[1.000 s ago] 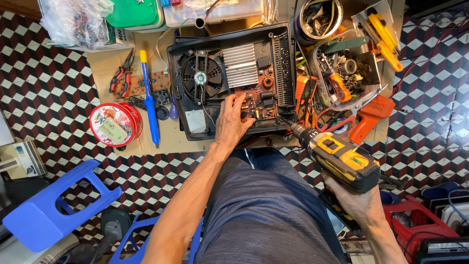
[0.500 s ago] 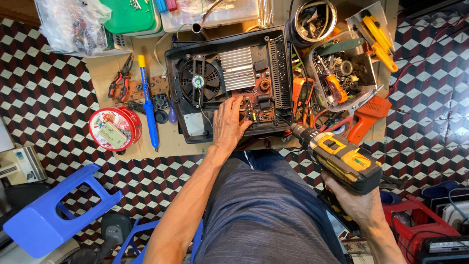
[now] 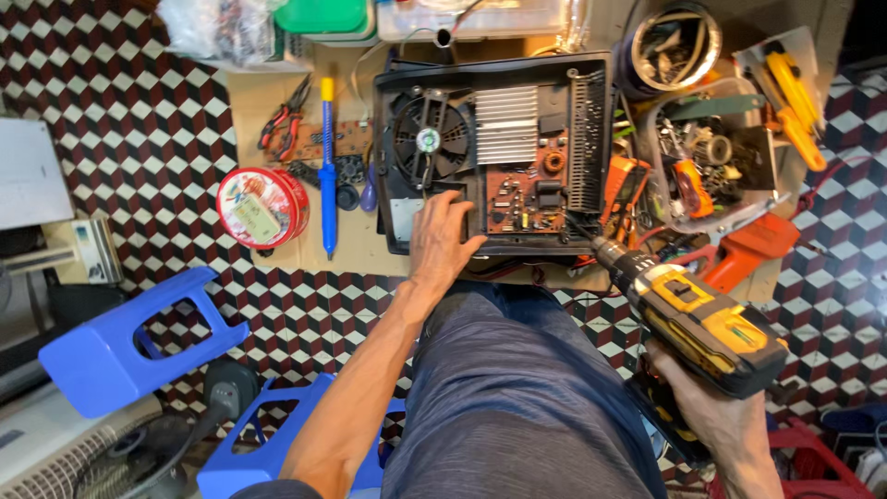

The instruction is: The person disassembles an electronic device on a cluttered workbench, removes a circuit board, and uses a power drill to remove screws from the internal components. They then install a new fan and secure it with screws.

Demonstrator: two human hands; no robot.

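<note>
At the near edge of the counter (image 3: 277, 259), an opened black appliance casing (image 3: 494, 152) — lid off, fan (image 3: 427, 140) at 9 o'clock inside it, finned heatsink (image 3: 505, 125) at centre, brown circuit board (image 3: 522, 199) toward 6 o'clock. Left hand (image 3: 442, 245) pressed flat on the casing's near rim, fingers (image 3: 453, 208) spread and reaching over the board, probably to steady the housing. Right hand (image 3: 716, 416) wrapped tight round the grip of a yellow-and-black cordless drill (image 3: 693, 319), bit tip aimed at the casing's 4 o'clock corner, seemingly lined up with a fixing there — contact not discernible. At 9 o'clock from the casing, kept within reach: blue solder sucker (image 3: 327, 171), red pliers (image 3: 282, 120), red round tin (image 3: 261, 207).
</note>
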